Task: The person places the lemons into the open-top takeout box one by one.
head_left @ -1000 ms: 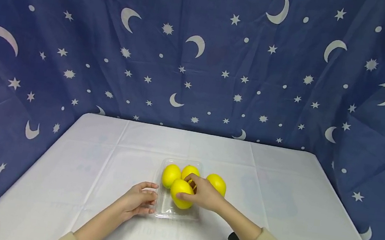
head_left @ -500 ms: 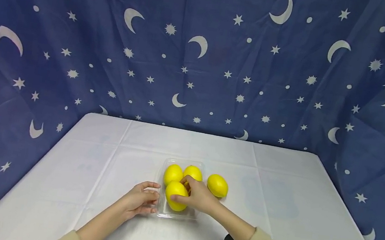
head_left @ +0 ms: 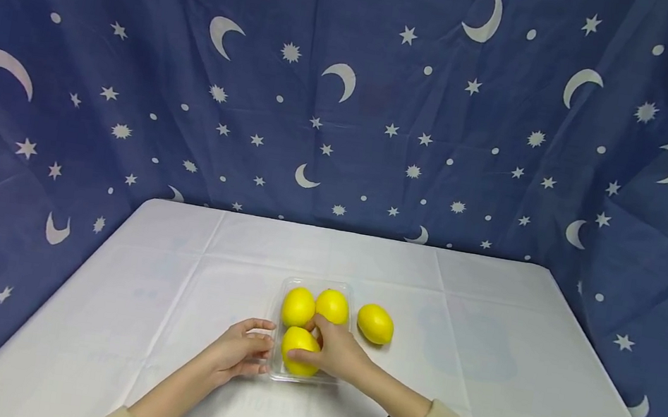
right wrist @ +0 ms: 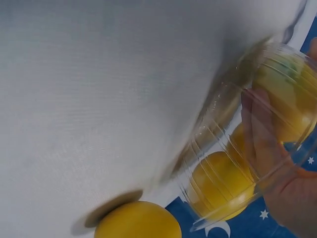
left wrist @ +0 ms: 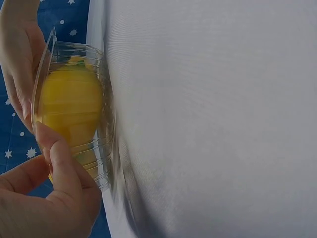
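A clear plastic container (head_left: 326,377) stands on the table, with two lemons in its far half: one at the left (head_left: 298,307), one at the right (head_left: 332,305). My right hand (head_left: 342,353) reaches down inside and grips a third lemon (head_left: 300,350) at the near left. In the right wrist view, fingers (right wrist: 262,124) of that hand show through the clear wall. My left hand (head_left: 242,349) is at the left side; in the left wrist view its thumb and fingers (left wrist: 62,166) pinch the container's rim (left wrist: 42,74).
Another lemon (head_left: 375,324) lies on the table just right of the container. A white cloth (head_left: 189,238) covers the table. Behind it hangs a blue curtain (head_left: 387,102) with moons and stars.
My right hand has brought its lemon down and leftward into the container's near left part. The left hand keeps its place at the side.
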`<state>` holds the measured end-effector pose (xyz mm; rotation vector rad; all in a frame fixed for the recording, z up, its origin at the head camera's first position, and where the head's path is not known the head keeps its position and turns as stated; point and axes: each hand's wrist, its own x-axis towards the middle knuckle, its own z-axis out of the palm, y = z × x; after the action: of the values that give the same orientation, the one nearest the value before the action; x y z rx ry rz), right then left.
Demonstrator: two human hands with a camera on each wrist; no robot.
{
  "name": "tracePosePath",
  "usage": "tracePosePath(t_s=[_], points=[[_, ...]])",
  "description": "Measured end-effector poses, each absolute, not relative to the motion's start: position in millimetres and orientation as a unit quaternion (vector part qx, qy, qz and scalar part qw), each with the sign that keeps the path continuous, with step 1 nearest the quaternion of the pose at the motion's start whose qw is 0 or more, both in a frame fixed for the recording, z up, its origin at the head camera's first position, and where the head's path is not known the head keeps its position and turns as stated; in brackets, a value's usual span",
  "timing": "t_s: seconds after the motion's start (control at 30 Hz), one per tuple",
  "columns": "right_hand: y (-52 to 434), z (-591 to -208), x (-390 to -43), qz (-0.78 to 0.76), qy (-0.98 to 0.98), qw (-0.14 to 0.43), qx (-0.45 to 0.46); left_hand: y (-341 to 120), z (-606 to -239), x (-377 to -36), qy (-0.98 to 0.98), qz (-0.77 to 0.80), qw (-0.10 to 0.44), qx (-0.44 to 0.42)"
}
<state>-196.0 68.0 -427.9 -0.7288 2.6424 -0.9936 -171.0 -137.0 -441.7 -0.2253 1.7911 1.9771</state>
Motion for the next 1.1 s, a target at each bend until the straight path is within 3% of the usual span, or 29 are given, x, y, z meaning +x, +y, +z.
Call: tracePosePath(t_s=[0.33,1.1], points=[[74.5,-415.0,-194.6,-0.322,0.887,0.181,-0.276,-138.4,-441.6,-169.5,0.65,0.72,0.23,-0.082],[71.4,-412.0,-193.6,-0.289,0.91,0.143,-0.262,-136.8,-439.1,-170.3,0.648,0.723,0.226,-0.085]])
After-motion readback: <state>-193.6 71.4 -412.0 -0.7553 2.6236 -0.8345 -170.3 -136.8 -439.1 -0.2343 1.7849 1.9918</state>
